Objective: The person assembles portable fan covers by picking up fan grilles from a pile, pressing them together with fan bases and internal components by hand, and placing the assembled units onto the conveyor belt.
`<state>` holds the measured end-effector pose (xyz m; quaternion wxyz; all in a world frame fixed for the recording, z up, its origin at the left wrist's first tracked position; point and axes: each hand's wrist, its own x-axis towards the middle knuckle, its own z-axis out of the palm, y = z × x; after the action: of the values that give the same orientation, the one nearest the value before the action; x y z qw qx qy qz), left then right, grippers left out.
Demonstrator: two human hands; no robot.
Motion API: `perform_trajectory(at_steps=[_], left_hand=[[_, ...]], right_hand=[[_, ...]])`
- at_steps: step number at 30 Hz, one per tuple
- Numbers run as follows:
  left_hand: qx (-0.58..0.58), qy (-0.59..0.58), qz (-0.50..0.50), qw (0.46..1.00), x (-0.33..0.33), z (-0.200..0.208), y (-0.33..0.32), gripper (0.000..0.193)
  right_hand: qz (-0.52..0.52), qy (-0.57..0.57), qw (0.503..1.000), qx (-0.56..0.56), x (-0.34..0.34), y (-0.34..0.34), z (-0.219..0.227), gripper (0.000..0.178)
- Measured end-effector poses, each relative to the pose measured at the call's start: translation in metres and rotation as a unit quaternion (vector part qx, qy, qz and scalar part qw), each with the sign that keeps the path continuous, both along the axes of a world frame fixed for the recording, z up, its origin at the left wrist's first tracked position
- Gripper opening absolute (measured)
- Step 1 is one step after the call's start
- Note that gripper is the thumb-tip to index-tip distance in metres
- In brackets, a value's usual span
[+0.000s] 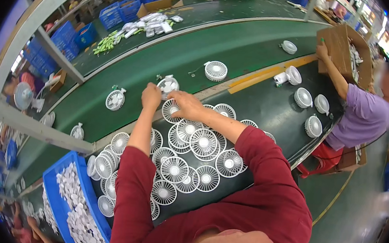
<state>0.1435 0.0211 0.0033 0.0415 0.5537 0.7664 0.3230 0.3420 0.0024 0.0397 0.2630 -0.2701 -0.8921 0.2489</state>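
A small white fan with bare blades point(168, 85) lies at the near edge of the green belt, in front of my hands. My left hand point(151, 96) is closed at the fan's left rim; its fingertips are partly hidden. To the right, my right hand point(187, 106) has its thumb and fingers around a round white fan grille point(171, 112), just on the near side of the fan. Many more white grilles point(203, 142) lie in overlapping piles on the dark table, under and between my forearms.
Other white fans point(216, 71) sit spaced along the green belt point(252, 48). A blue bin point(50, 178) of small white parts stands at my left, beside a metal post point(41, 124). At right, a person in purple point(364, 111) holds a cardboard box point(337, 50) near several fans.
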Motion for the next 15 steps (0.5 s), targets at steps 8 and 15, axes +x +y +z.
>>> perform_trajectory(at_steps=[8,15], left_hand=[[0.081,-0.356,0.014,0.931,-0.011,0.01,-0.076,0.031],[0.096,-0.621,-0.116,0.769,0.039,0.053,-0.142,0.046]], right_hand=[[0.007,0.298,0.932,-0.205,-0.012,-0.001,0.028,0.034],[-0.049,0.254,0.965,0.051,-0.018,-0.038,0.048,0.033]])
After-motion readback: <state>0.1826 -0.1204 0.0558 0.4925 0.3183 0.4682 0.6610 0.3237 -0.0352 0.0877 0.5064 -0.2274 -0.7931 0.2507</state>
